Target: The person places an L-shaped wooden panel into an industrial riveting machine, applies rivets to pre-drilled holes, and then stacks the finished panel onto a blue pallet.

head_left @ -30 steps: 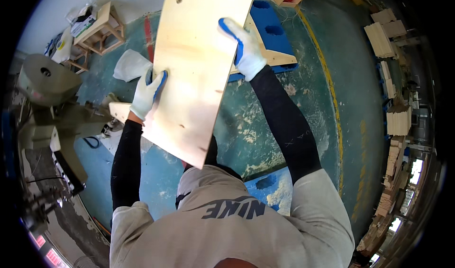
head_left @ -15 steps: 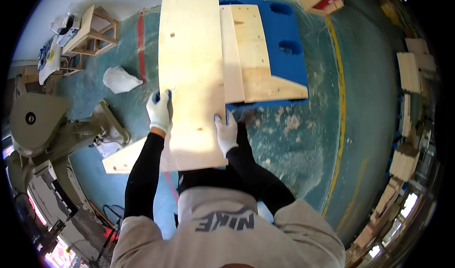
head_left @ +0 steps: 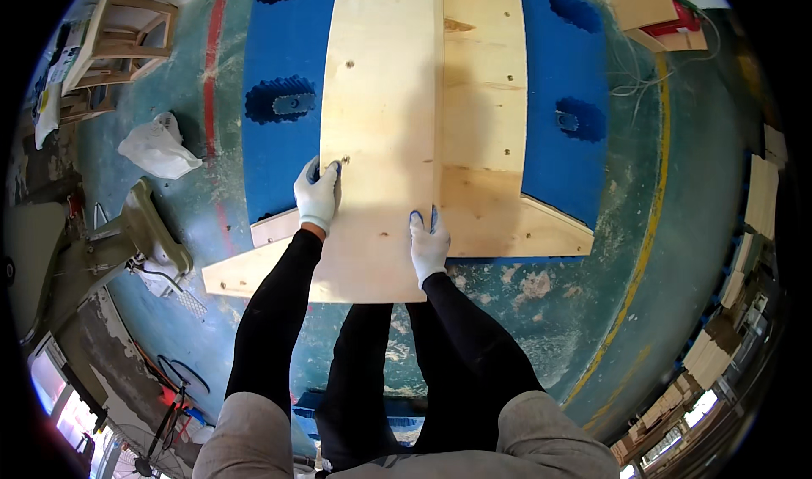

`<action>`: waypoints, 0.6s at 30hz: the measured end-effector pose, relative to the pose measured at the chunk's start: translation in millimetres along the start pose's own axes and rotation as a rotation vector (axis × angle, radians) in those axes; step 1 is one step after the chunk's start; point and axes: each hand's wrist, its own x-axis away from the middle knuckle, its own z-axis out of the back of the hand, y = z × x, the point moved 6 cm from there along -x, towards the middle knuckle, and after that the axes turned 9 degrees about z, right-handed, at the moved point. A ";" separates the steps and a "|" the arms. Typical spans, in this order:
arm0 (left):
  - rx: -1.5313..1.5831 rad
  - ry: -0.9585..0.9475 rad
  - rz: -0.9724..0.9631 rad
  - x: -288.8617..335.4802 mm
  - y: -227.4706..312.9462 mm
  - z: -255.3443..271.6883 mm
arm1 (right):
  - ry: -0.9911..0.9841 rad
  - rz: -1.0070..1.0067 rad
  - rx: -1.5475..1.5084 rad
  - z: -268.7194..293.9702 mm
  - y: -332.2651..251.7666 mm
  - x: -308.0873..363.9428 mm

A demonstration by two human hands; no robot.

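- on the far left, a white crumpled bag is lying on the green floor, well apart from the work, with a light wooden stool frame further off.
- the left hand, in a white glove with blue fingertips, is curling its fingers over the left edge of the long plywood board, gripping it near a small drilled hole.
- the plywood board is lying lengthwise away from the person, resting on a second plywood panel and a blue pallet, its near end overhanging toward the legs.
- the right hand, gloved the same way, is pressing flat and open on the board's right edge, near the seam with the second panel.
- to be doing this well, the left hand should be steering while the right is keeping even downward pressure, so the seam edge is staying flush along its whole length.
- fingertips are better staying out of the seam while the board is sliding.
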 end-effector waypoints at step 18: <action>-0.518 0.013 0.129 -49.0 -92.7 -37.3 | -0.202 0.217 0.666 -9.3 56.8 -53.2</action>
